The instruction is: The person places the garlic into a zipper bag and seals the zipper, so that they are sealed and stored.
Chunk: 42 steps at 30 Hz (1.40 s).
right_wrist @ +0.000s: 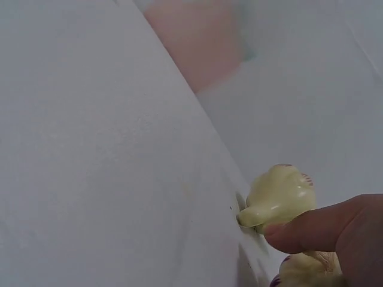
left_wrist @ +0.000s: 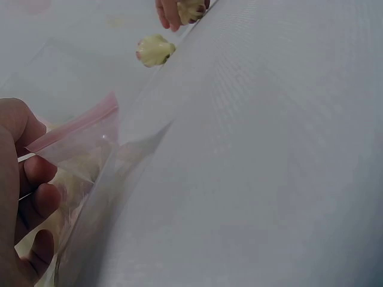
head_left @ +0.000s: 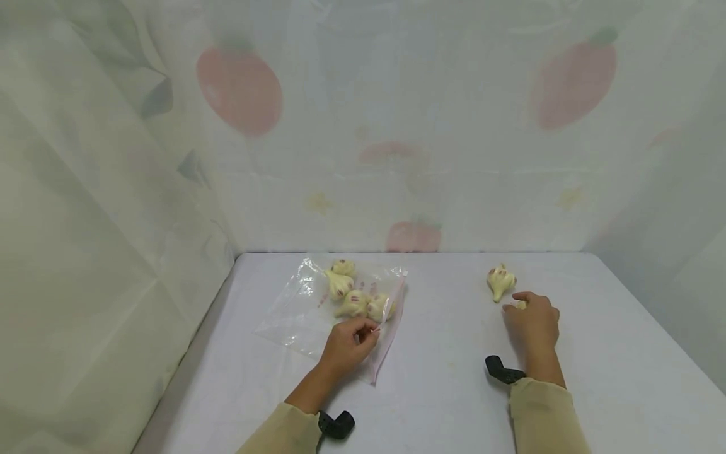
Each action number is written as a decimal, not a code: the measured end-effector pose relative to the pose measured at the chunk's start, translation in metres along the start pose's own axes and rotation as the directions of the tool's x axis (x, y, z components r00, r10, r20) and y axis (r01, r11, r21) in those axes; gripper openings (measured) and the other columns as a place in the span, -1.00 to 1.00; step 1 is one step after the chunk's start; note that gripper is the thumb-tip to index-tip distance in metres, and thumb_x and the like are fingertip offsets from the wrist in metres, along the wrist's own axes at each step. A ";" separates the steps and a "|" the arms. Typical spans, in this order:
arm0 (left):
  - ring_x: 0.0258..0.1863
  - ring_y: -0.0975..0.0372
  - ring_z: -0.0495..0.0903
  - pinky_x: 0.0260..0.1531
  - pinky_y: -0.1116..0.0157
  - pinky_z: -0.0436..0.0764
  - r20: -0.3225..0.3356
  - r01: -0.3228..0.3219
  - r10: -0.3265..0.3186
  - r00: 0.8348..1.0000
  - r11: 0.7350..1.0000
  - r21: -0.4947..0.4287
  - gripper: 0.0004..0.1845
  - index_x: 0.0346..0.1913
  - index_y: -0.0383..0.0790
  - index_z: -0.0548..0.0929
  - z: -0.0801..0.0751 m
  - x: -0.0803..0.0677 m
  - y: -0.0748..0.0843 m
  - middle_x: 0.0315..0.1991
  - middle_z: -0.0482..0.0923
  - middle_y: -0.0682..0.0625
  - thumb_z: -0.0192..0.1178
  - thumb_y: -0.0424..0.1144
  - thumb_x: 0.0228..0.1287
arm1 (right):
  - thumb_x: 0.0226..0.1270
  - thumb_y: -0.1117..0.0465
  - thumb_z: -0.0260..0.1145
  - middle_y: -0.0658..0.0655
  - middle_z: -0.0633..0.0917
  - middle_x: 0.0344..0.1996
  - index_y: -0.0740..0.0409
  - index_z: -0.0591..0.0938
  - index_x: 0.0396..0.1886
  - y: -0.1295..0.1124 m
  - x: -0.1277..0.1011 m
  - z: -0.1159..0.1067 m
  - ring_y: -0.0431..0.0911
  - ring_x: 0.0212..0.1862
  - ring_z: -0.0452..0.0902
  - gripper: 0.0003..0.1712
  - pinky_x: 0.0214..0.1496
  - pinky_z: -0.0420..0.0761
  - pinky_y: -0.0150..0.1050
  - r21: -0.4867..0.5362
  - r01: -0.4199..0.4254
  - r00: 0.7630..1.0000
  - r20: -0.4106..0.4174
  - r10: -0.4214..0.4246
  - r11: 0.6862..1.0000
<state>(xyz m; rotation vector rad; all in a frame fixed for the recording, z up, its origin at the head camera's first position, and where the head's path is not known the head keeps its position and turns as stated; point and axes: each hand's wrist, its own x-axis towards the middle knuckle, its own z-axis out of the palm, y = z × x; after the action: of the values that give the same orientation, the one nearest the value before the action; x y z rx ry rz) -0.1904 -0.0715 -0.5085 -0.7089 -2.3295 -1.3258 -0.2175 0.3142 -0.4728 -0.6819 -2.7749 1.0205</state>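
A clear zip bag (head_left: 300,315) with a pink seal strip (left_wrist: 78,128) lies on the white table (head_left: 442,391) and holds several garlic bulbs (head_left: 354,302). My left hand (head_left: 363,333) pinches the bag's open edge near the strip, and its fingers (left_wrist: 30,197) curl round the plastic. Further right, my right hand (head_left: 524,312) is curled over a garlic bulb (right_wrist: 308,272), which shows between its fingers (left_wrist: 190,9). One more loose garlic bulb (head_left: 500,280) lies on the table just beyond that hand, close to a fingertip (right_wrist: 323,224).
A pale printed curtain (head_left: 397,126) closes off the back and both sides of the table. The table's left edge (head_left: 193,353) runs close to the bag. Black wrist mounts (head_left: 501,372) sit at both sleeves.
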 end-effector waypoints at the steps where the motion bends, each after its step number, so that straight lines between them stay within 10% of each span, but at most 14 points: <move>1: -0.54 0.43 0.44 -0.52 0.44 0.51 0.002 0.005 -0.005 1.000 1.000 -0.001 -0.95 -0.37 -0.12 0.70 0.000 0.000 0.000 -0.57 0.51 0.19 0.31 -0.36 0.17 | 0.27 0.05 0.25 0.44 0.37 0.26 0.14 0.53 0.24 -0.001 -0.001 0.000 0.41 0.20 0.21 -0.44 -0.08 0.43 0.20 -0.007 0.012 1.000 0.014 -0.012 1.000; 10: -0.55 0.41 0.44 -0.53 0.42 0.51 -0.008 -0.018 0.018 1.000 1.000 0.002 -0.94 -0.37 -0.15 0.70 0.000 0.001 -0.003 -0.58 0.53 0.14 0.32 -0.38 0.13 | 0.11 0.12 0.31 0.40 0.54 0.05 0.17 0.59 0.03 -0.016 -0.007 0.005 0.28 -0.03 0.40 -0.54 -0.23 0.43 0.01 -0.077 0.164 0.976 0.157 -0.151 0.983; 19: -0.55 0.40 0.44 -0.52 0.42 0.51 -0.003 0.033 -0.033 0.999 0.999 0.003 -0.93 -0.38 -0.14 0.71 -0.001 0.002 -0.001 -0.58 0.51 0.18 0.35 -0.38 0.09 | 0.12 0.15 0.32 0.13 0.63 -0.31 0.09 0.62 -0.25 -0.043 -0.013 0.031 -0.03 -0.28 0.50 -0.80 -0.37 0.45 -0.26 0.045 0.309 0.891 0.336 -0.306 0.950; 23: -0.55 0.40 0.44 -0.52 0.42 0.50 -0.002 0.034 -0.034 0.999 0.999 -0.004 -0.94 -0.38 -0.14 0.71 -0.001 0.002 0.000 -0.58 0.51 0.18 0.34 -0.37 0.11 | 0.21 0.13 0.32 0.14 0.61 -0.27 0.14 0.62 -0.13 -0.050 -0.018 0.041 -0.06 -0.33 0.50 -0.73 -0.44 0.52 -0.26 0.320 0.205 0.858 0.396 -0.327 0.925; 30: -0.56 0.41 0.43 -0.52 0.43 0.50 0.008 0.041 -0.041 0.999 0.999 -0.002 -0.93 -0.37 -0.12 0.72 0.000 0.001 0.001 -0.58 0.51 0.20 0.34 -0.38 0.12 | 0.46 0.03 0.18 0.14 0.69 -0.22 0.33 0.44 0.21 -0.049 -0.023 0.050 -0.17 -0.39 0.63 -0.47 -0.64 0.44 -0.37 0.662 -0.077 0.802 0.485 -0.348 0.745; 33: -0.56 0.41 0.43 -0.53 0.43 0.50 0.008 0.043 -0.043 0.999 0.999 -0.002 -0.93 -0.37 -0.12 0.72 -0.001 0.001 0.002 -0.58 0.50 0.20 0.34 -0.38 0.13 | 0.47 -0.10 0.17 0.20 0.63 -0.02 0.31 0.43 0.29 -0.047 -0.023 0.050 -0.18 -0.32 0.66 -0.36 -0.62 0.52 -0.36 0.699 -0.121 0.821 0.470 -0.325 0.705; 38: -0.56 0.42 0.42 -0.53 0.43 0.50 0.003 0.042 -0.042 0.999 0.999 -0.006 -0.91 -0.37 -0.12 0.72 -0.001 0.001 0.002 -0.57 0.51 0.19 0.35 -0.39 0.12 | 0.38 -0.20 0.22 0.05 0.56 0.01 0.22 0.46 0.31 -0.046 -0.021 0.050 -0.25 -0.40 0.53 -0.28 -0.55 0.59 -0.33 0.677 -0.131 0.874 0.424 -0.238 0.725; 42: -0.56 0.42 0.42 -0.54 0.44 0.49 -0.001 0.039 -0.039 0.999 0.999 -0.012 -0.93 -0.38 -0.13 0.71 0.000 0.000 0.001 -0.58 0.51 0.18 0.34 -0.38 0.13 | 0.35 -0.14 0.30 0.00 0.49 -0.08 0.20 0.40 0.33 -0.045 -0.020 0.054 -0.23 -0.36 0.47 -0.28 -0.49 0.60 -0.34 0.653 -0.120 0.874 0.427 -0.233 0.748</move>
<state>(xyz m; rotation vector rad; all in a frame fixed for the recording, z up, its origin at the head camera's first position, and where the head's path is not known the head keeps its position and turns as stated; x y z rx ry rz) -0.1899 -0.0710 -0.5071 -0.6691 -2.3478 -1.3574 -0.2302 0.2434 -0.4840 -0.2365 -2.4148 2.2668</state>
